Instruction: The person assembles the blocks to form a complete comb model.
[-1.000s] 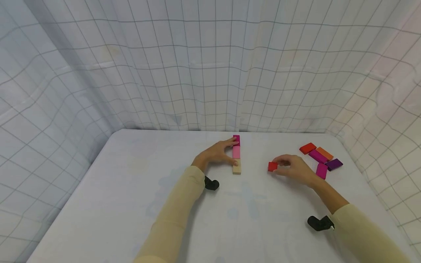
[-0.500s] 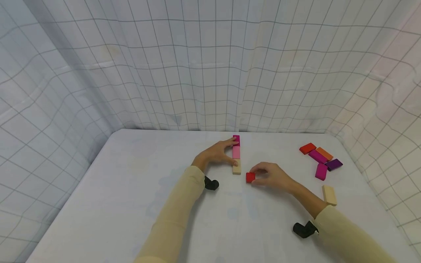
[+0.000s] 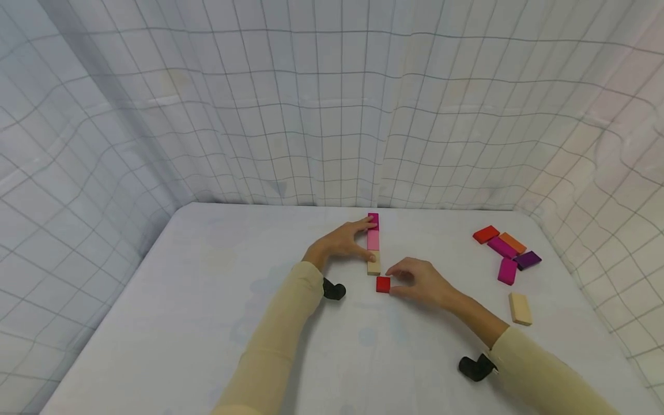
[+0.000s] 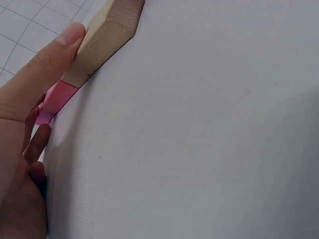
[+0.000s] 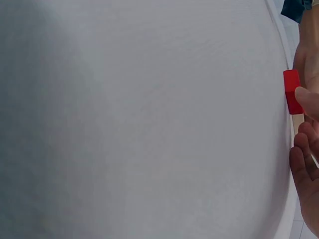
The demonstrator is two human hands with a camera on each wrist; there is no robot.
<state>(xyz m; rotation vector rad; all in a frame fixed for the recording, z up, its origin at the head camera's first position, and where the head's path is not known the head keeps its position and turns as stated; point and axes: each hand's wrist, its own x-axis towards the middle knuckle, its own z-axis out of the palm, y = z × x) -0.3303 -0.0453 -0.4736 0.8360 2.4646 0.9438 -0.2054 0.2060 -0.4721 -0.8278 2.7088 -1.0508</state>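
My left hand rests along a row of blocks on the white table. Its thumb touches the plain wooden block, and a finger reaches over the magenta block at the far end. Between these two lies a pink block. My right hand has its thumb and forefinger at the right end of a red block. That block sits just below the wooden one, slightly to its right, with a small gap between them. In the right wrist view, the thumb touches the red block and partly covers it.
At the right lie loose blocks: a red one, an orange one, two magenta ones and a purple one. A wooden block lies nearer, beside the right forearm. White gridded curtains hang around the table.
My right hand has brought the red block leftward and nearer, to the near end of the row. Its fingertips now sit farther toward the block's right end. My left hand has stayed put.
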